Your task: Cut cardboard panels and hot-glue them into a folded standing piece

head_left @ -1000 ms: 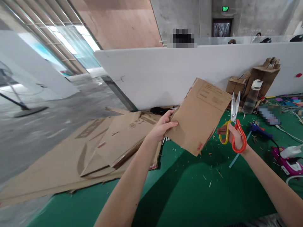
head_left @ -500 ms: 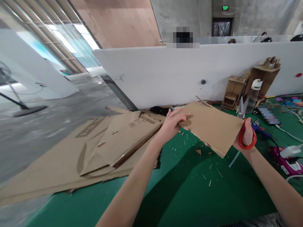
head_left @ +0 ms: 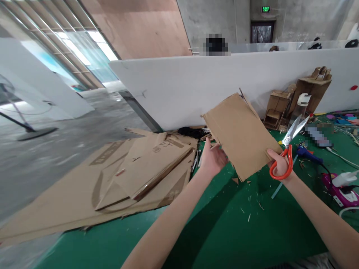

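Note:
A rectangular piece of brown cardboard [head_left: 241, 136] is held up at a tilt above the green table. My right hand [head_left: 279, 166] grips its lower right corner, thumb on the face. Scissors [head_left: 290, 142] with red handles hang on this same hand, their blades parted and pointing up and right. Beside the sheet's lower left edge is my left hand [head_left: 213, 160], thumb up and fingers loosely apart; whether its fingertips touch the edge is hard to tell. A thin loose strip [head_left: 243, 95] sticks out at the sheet's top edge.
Flattened cardboard boxes [head_left: 151, 160] lie on the left, overhanging the table [head_left: 224, 231]. At right are a glue gun [head_left: 310, 154], a magenta power strip [head_left: 340, 190], a phone [head_left: 318, 136], a bottle [head_left: 302, 106] and cardboard models [head_left: 314, 87]. A white partition [head_left: 179, 89] stands behind.
The cardboard has been tipped more upright and turned, its far end rising. My left hand has slipped down off its face. The scissors have swung to the right and show more fully.

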{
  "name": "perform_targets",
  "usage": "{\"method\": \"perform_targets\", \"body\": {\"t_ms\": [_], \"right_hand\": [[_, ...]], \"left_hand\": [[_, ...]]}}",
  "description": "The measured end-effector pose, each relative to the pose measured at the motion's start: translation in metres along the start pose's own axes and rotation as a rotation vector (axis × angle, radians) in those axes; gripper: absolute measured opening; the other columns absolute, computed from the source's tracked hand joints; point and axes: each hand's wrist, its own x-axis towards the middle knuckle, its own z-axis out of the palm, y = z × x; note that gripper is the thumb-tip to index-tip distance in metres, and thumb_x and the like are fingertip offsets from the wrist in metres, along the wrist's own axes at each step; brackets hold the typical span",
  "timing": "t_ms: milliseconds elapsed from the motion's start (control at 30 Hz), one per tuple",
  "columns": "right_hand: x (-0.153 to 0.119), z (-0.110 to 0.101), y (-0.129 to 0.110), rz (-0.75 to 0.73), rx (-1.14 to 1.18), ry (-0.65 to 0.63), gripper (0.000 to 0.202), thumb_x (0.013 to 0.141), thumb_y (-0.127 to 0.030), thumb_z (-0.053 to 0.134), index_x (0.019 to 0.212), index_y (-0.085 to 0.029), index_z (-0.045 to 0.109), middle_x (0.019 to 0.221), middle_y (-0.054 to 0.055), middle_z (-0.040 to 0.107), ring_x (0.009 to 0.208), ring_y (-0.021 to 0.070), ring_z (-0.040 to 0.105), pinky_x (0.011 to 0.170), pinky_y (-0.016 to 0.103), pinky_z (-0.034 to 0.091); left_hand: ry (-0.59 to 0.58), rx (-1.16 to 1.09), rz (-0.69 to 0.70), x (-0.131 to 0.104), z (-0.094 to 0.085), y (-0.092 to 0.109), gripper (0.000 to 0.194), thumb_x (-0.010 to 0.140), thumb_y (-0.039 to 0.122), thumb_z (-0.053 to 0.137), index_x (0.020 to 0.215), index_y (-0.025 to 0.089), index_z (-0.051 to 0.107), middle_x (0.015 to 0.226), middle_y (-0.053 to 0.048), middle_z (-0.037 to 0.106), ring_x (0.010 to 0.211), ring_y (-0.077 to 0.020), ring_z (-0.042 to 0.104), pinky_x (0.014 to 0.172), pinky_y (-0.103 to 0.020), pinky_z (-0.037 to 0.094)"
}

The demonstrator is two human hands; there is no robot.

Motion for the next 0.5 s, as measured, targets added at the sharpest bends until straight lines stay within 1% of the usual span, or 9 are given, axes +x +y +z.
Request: {"method": "perform_targets", "body": {"t_ms": [33, 67, 133, 200, 267, 333, 433, 500], "right_hand": [[0.002, -0.002, 0.002, -0.019, -0.004, 0.011, 0.039, 0.063, -0.035, 0.077, 0.099, -0.023, 0.065, 0.104, 0.005, 0.072, 0.100, 0.0301, 0.067, 0.080, 0.046, 0.059], [0.004, -0.003, 0.004, -0.034, -0.017, 0.019, 0.042, 0.063, -0.036, 0.077, 0.100, -0.023, 0.065, 0.104, 0.005, 0.072, 0.099, 0.0301, 0.067, 0.079, 0.046, 0.059], [0.008, -0.008, 0.009, -0.045, -0.078, 0.011, 0.046, 0.063, -0.041, 0.077, 0.103, -0.022, 0.063, 0.102, 0.007, 0.072, 0.096, 0.0296, 0.067, 0.075, 0.044, 0.059], [0.012, -0.014, 0.013, -0.037, -0.189, -0.048, 0.048, 0.066, -0.048, 0.075, 0.103, -0.021, 0.062, 0.099, 0.008, 0.071, 0.091, 0.0282, 0.068, 0.066, 0.039, 0.058], [0.015, -0.021, 0.014, -0.014, -0.360, -0.143, 0.047, 0.072, -0.057, 0.068, 0.099, -0.020, 0.062, 0.099, 0.009, 0.070, 0.088, 0.0261, 0.067, 0.057, 0.032, 0.054], [0.018, -0.027, 0.012, -0.029, -0.594, -0.221, 0.047, 0.077, -0.063, 0.059, 0.093, -0.019, 0.062, 0.098, 0.009, 0.069, 0.088, 0.0242, 0.066, 0.054, 0.028, 0.050], [0.021, -0.034, 0.007, -0.126, -0.943, -0.274, 0.043, 0.081, -0.062, 0.054, 0.088, -0.020, 0.061, 0.087, 0.006, 0.068, 0.081, 0.0212, 0.064, 0.065, 0.031, 0.049], [0.024, -0.038, 0.003, -0.180, -1.096, -0.284, 0.038, 0.081, -0.058, 0.056, 0.087, -0.021, 0.059, 0.081, 0.004, 0.067, 0.075, 0.0198, 0.064, 0.072, 0.034, 0.048]], "left_hand": [[-0.059, -0.062, -0.087, -0.005, 0.008, -0.004, 0.057, 0.078, 0.070, 0.049, 0.110, 0.023, 0.056, 0.113, -0.012, 0.068, 0.108, -0.0322, 0.063, 0.087, -0.050, 0.053], [-0.069, -0.098, -0.133, -0.010, 0.016, -0.008, 0.055, 0.076, 0.068, 0.055, 0.109, 0.024, 0.057, 0.111, -0.010, 0.069, 0.106, -0.0320, 0.064, 0.086, -0.049, 0.054], [0.008, -0.124, -0.126, -0.017, 0.027, -0.014, 0.047, 0.070, 0.049, 0.074, 0.108, 0.027, 0.057, 0.114, -0.005, 0.069, 0.104, -0.0281, 0.066, 0.085, -0.043, 0.055], [0.110, -0.125, -0.071, -0.017, 0.029, -0.016, 0.049, 0.065, 0.032, 0.081, 0.107, 0.027, 0.057, 0.116, -0.003, 0.069, 0.103, -0.0243, 0.066, 0.086, -0.040, 0.055], [0.180, -0.133, 0.002, -0.011, 0.018, -0.013, 0.048, 0.064, 0.027, 0.082, 0.106, 0.026, 0.058, 0.114, -0.003, 0.070, 0.104, -0.0223, 0.065, 0.088, -0.038, 0.055], [0.230, -0.141, 0.102, 0.000, -0.001, -0.004, 0.048, 0.064, 0.027, 0.082, 0.106, 0.027, 0.058, 0.112, -0.002, 0.070, 0.106, -0.0207, 0.064, 0.092, -0.039, 0.053], [0.286, -0.109, 0.233, 0.014, -0.031, 0.012, 0.050, 0.065, 0.028, 0.082, 0.108, 0.030, 0.057, 0.112, 0.001, 0.071, 0.109, -0.0183, 0.063, 0.096, -0.038, 0.051], [0.300, -0.096, 0.302, 0.018, -0.044, 0.021, 0.050, 0.065, 0.028, 0.081, 0.109, 0.031, 0.057, 0.115, 0.002, 0.070, 0.111, -0.0173, 0.062, 0.097, -0.037, 0.050]]}}
